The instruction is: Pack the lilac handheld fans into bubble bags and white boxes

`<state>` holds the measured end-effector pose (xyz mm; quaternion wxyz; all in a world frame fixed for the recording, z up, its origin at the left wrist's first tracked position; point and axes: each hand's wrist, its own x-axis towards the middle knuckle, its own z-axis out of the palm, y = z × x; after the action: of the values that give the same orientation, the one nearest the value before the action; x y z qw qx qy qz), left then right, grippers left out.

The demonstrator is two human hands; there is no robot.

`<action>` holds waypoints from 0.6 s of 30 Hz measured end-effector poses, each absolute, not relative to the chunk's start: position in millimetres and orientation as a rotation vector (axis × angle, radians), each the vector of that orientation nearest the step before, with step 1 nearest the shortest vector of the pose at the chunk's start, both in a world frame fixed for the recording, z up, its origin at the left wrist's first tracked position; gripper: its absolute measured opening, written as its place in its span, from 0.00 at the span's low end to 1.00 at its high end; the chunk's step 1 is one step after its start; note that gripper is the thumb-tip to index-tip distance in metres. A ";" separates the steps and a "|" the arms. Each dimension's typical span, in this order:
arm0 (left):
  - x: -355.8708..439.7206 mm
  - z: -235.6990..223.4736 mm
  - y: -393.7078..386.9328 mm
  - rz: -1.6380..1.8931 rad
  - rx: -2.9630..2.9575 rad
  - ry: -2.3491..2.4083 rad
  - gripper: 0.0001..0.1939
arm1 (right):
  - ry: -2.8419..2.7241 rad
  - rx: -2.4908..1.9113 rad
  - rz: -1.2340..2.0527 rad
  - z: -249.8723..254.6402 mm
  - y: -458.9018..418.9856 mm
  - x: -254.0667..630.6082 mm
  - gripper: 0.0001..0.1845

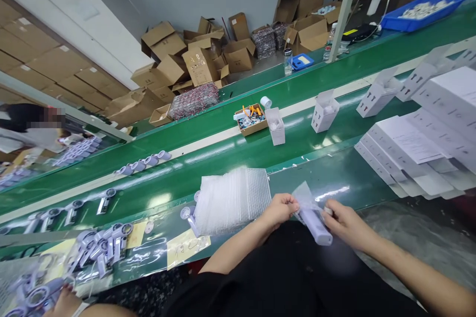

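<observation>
My left hand (281, 208) is closed, pinching the mouth of a clear bubble-wrap bag (305, 196). My right hand (344, 224) is closed on a small lilac hand-held fan (316, 225) whose head sits inside that bag, its handle pointing toward me. Both hands hover over the near edge of the green bench (334, 178). A stack of bubble-wrap bags (232, 200) lies just left of my left hand, with another lilac fan (188, 215) partly under it.
Several lilac fans (100, 247) lie at the near left and along the green conveyor belt (208, 158). White open boxes (324, 111) stand on the belt; flat white cartons (409, 153) are stacked at right. Another person's hand (65, 302) is at bottom left. Cardboard boxes (201, 59) are piled behind.
</observation>
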<state>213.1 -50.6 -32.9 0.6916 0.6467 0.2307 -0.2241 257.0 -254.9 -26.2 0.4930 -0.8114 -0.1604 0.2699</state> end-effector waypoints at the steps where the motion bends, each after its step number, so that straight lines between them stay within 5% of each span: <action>1: 211.8 -28.5 -49.6 -0.537 1.473 0.488 0.14 | -0.393 -1.925 0.725 -20.1 -260.2 257.1 0.14; 7: 226.8 -7.7 -30.3 -0.362 1.471 0.219 0.24 | -0.263 -1.486 0.808 -7.3 -275.4 266.5 0.13; 11: 256.3 3.5 -36.2 -0.416 1.713 -0.228 0.61 | -0.150 -1.145 0.764 -12.9 -255.2 276.1 0.15; 18: 259.2 -9.5 -105.6 -0.507 1.748 -0.275 0.65 | 0.289 -1.021 0.212 -19.6 -224.4 299.0 0.16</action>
<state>259.2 -105.6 -9.5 0.6057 0.7556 -0.1190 -0.2192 299.0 -224.4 -19.6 0.8573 -0.4858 0.1377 0.1007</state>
